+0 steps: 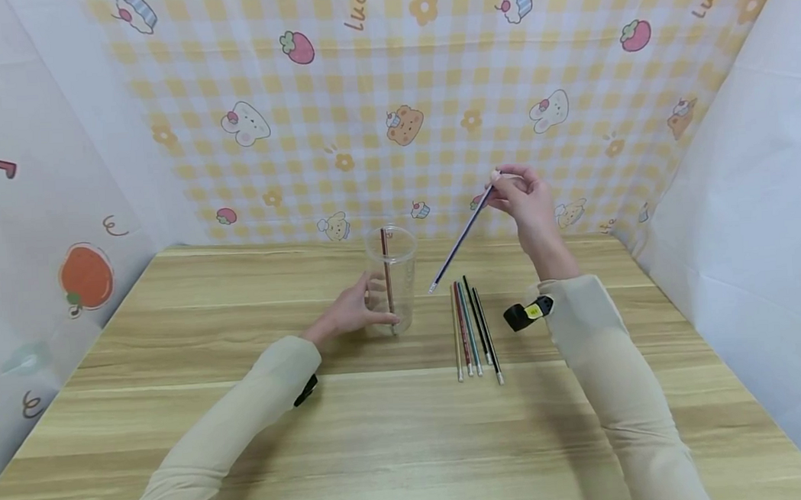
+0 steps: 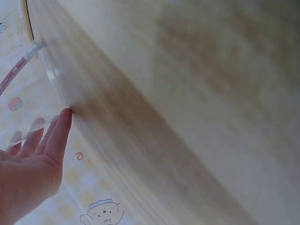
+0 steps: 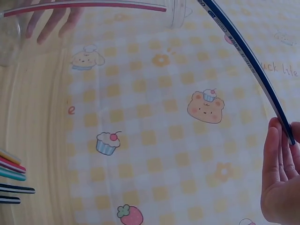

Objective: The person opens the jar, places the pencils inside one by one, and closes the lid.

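My left hand (image 1: 351, 311) holds a tall clear plastic cup (image 1: 407, 276) low on its left side, thumb in front and fingers behind. Inside the cup a dark red pencil (image 1: 388, 281) stands almost upright; its eraser end and HB print show in the left wrist view, above the left hand (image 2: 35, 171). To the right and higher, my right hand (image 1: 530, 205) pinches a blue-and-white striped pencil (image 1: 464, 237) by its upper end. This pencil slants down to the left, its eraser end between the cup and the loose pencils. In the right wrist view, the blue pencil (image 3: 248, 61) runs up from the fingertips.
Several loose pencils (image 1: 465, 330), yellow, red, teal and black, lie side by side on the wooden table (image 1: 398, 434) right of the cup, erasers toward me. A checked cloth (image 1: 337, 116) with cartoon prints hangs behind. White sheets (image 1: 764, 121) close off both sides.
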Demonstrator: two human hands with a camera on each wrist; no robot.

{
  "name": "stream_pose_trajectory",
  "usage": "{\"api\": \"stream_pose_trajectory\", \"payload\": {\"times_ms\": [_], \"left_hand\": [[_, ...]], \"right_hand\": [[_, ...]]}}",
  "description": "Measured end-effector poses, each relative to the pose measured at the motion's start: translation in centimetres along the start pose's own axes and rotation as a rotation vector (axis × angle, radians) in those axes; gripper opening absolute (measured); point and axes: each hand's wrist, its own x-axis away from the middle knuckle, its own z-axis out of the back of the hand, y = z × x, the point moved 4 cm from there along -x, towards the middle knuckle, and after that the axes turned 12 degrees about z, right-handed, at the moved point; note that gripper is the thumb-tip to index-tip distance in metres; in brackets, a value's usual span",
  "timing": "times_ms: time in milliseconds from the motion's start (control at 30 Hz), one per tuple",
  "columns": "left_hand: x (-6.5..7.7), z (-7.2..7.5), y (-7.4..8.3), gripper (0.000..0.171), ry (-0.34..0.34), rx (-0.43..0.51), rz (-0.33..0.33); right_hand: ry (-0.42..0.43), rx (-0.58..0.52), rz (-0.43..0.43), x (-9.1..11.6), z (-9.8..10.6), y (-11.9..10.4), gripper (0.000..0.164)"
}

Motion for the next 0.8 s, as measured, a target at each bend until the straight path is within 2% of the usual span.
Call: {"api": "stream_pose_trajectory", "payload": {"times_ms": [567,733,800], "left_hand": [[0.1,0.1,0.0,0.085,0.001,0.007,0.004],[0.2,0.1,0.1,0.085,-0.013,0.026,0.003],[0.6,0.2,0.6,0.083,-0.026,0.034,0.010]], "right_hand": [[0.209,-0.176,0.080,-0.4,-0.6,-1.0,0.012],[0.239,-0.160,0.162,-0.3,-1.1,-1.2,0.012],[0.233,-0.130,0.197,-0.2,-1.4,-1.2,0.012]]}}
